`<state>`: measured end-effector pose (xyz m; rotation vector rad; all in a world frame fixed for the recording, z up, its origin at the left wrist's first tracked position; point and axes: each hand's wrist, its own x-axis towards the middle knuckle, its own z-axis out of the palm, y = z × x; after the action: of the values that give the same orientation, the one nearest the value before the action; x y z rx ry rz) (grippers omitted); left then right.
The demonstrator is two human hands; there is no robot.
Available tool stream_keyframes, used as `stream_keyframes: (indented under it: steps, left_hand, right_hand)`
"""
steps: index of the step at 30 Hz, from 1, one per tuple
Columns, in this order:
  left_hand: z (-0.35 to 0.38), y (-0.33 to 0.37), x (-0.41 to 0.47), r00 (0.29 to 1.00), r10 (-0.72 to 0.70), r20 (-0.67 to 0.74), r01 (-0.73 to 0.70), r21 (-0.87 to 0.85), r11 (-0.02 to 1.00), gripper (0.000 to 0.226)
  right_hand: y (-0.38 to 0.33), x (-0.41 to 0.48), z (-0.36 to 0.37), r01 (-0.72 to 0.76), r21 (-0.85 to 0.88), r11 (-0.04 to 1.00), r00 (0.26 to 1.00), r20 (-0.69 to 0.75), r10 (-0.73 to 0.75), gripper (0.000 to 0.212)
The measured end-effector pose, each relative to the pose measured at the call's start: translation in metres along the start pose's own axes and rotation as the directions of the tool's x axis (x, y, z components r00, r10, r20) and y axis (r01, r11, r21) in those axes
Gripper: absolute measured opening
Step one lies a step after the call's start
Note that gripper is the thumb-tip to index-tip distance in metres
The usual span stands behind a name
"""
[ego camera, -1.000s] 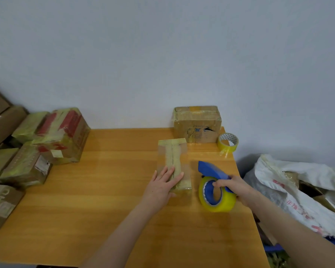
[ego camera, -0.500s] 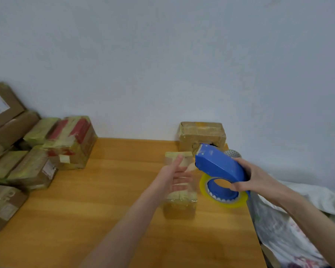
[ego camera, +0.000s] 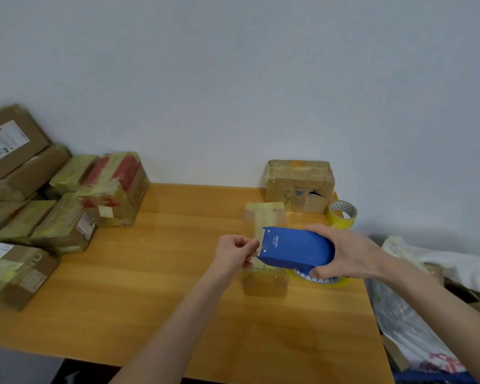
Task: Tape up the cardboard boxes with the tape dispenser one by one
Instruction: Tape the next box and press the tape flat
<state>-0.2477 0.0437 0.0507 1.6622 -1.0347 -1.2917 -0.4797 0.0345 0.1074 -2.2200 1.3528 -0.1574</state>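
now left hand [ego camera: 234, 252] at tape dispenser [ego camera: 297, 249]

spare tape roll [ego camera: 334, 218] | white bag [ego camera: 455, 266] | wooden table [ego camera: 150, 278] | pale wall [ego camera: 233, 79]

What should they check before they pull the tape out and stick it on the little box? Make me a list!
1. Right hand grips the blue tape dispenser: ok.
2. Left hand pinches the tape end at the dispenser's front: ok.
3. Yellow roll shows under the dispenser, so tape is left: ok.
4. Little box lies on the table below the dispenser: ok.
5. Box held steady: not ok, both hands are at the dispenser.
6. Spare tape roll stands apart from the little box: ok.
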Motion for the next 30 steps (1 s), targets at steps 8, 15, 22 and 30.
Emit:
stream_keyframes:
  steps: [8, 15, 22, 30]
  left_hand:
    - [-0.054, -0.040, 0.000, 0.977, -0.060, -0.205, 0.073, 0.054, 0.996, 0.018]
    - [-0.043, -0.056, 0.013, 0.974, -0.074, -0.215, 0.097, 0.095, 0.991, 0.016]
    - [-0.027, -0.076, 0.023, 0.967, -0.094, -0.238, 0.146, 0.212, 0.966, 0.025]
    - [-0.030, -0.070, 0.044, 0.971, -0.041, -0.234, 0.136, 0.406, 0.904, 0.021]
  right_hand:
    - [0.055, -0.024, -0.005, -0.152, -0.051, 0.987, 0.985, 0.078, 0.156, 0.065]
    - [0.077, -0.022, 0.008, -0.209, -0.046, 0.977, 0.973, 0.094, 0.213, 0.071]
    - [0.085, -0.005, 0.036, -0.235, -0.083, 0.969, 0.961, 0.130, 0.244, 0.072]
    - [0.087, 0.003, 0.068, -0.329, 0.024, 0.944, 0.931, 0.173, 0.320, 0.079]
